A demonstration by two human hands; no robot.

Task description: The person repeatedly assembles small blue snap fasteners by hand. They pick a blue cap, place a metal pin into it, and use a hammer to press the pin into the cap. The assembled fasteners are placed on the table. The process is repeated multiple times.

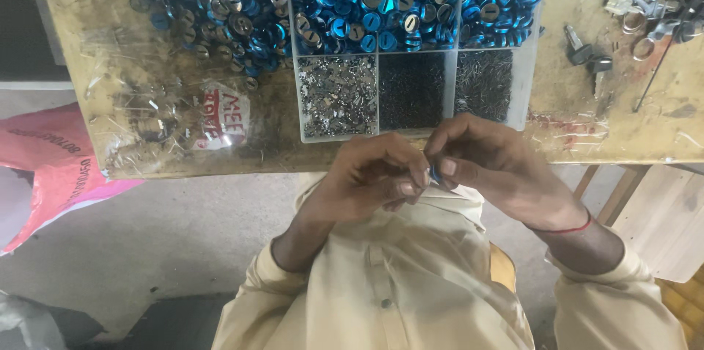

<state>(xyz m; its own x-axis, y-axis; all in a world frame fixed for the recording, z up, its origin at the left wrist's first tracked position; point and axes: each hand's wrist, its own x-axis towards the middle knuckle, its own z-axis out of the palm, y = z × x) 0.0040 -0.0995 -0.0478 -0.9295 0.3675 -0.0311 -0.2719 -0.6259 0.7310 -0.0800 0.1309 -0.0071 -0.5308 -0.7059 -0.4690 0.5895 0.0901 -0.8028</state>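
left hand (374, 178): curled, fingers bent inward, thumb and fingertips pinched together at its right side | right hand (488, 163): curled, knuckles up, thumb and forefinger pinched, tips met those of the left hand | 2 forearms angled in from the lower corners, sleeves pushed back, wrists bare and slightly bent

Worn wooden workbench (110, 64) bearing a compartmented plastic tray (524, 86), loose blue lock cylinders (213, 13) left, keys (587, 53) right.
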